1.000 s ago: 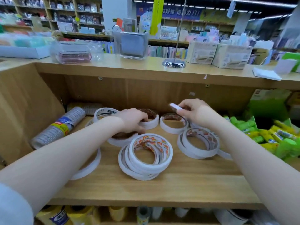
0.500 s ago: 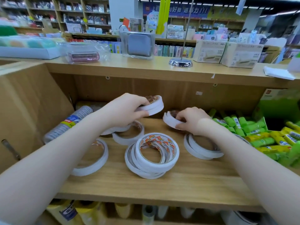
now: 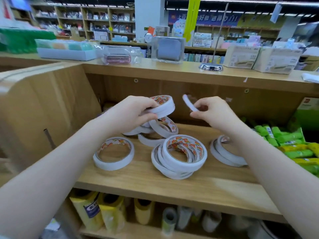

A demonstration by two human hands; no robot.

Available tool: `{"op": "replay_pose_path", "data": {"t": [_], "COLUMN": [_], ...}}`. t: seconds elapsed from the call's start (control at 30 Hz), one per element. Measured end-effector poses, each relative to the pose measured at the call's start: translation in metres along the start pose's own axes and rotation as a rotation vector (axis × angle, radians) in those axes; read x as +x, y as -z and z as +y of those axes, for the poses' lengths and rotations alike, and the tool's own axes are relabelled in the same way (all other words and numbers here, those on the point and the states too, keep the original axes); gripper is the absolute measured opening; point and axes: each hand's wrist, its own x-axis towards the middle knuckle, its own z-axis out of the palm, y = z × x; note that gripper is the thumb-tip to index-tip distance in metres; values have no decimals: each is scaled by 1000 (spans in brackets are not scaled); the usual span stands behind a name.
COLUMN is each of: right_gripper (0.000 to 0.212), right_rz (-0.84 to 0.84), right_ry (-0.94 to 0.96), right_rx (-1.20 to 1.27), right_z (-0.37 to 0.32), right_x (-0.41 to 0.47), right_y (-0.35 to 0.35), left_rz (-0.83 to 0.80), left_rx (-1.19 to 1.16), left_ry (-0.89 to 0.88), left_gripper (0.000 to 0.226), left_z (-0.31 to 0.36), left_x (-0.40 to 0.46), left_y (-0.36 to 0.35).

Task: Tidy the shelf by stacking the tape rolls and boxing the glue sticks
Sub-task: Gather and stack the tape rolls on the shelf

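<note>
Both hands are now lifted clear of the wooden shelf [image 3: 172,185], where half a second ago the right one was still down on the board gathering a roll. The left hand [image 3: 131,112] is gripping a small stack of white tape rolls [image 3: 163,106] between thumb and curled fingers, holding it higher than before and tilting its printed face toward the camera; more rolls are hanging or leaning just beneath it, though the blur makes it hard to say whether they are touching the hand. The right hand [image 3: 214,114] is pinching a single thin tape roll [image 3: 189,104] between thumb and fingertips, edge-on and blurred, and is carrying it close beside the left hand's stack without touching it. Below, a lone roll [image 3: 114,153] is lying flat at the left of the board, a slumped pile of rolls [image 3: 179,156] is sitting in the middle much as it was earlier, and a pair of overlapping rolls [image 3: 226,154] is lying partly under the right forearm. At the far right, the green and yellow glue sticks [image 3: 284,144] are lying loose in a heap, next to a green box [image 3: 309,112] standing against the back wall. On the shelf underneath, yellow wrapped rolls [image 3: 100,209] are standing upright. The camera is looking from slightly farther back and lower than before.
</note>
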Motion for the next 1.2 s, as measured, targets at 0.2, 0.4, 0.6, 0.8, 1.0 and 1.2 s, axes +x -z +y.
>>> {"op": "replay_pose_path", "data": {"t": [0.2,0.4,0.6,0.8,1.0,1.2], "right_gripper": [7,22,38,10,44,21], "right_rz": [196,234,-161,66,-20,-108], "right_ry": [-111,-60,-4,4,106,32], "right_rx": [-8,-187,-285,-190,-561,-412], "right_z": [40,56,42,46,56,60], "right_x": [-33,-28,-18,-66,-118,-120], "right_y": [23,18,4,24,14,13], "left_rz": [-175,-300,-64,-141,-74,-10], "left_rx": [108,103,-248,-73,302,229], "left_ry": [-180,-123,76,214,225,244], "left_gripper": [14,47,28,85,109,106], "left_z": [18,26,22,57,76,73], "left_x": [61,77,24,-39,-42,-44], "left_y": [-47,-81,-45,-39,-60,-70]}}
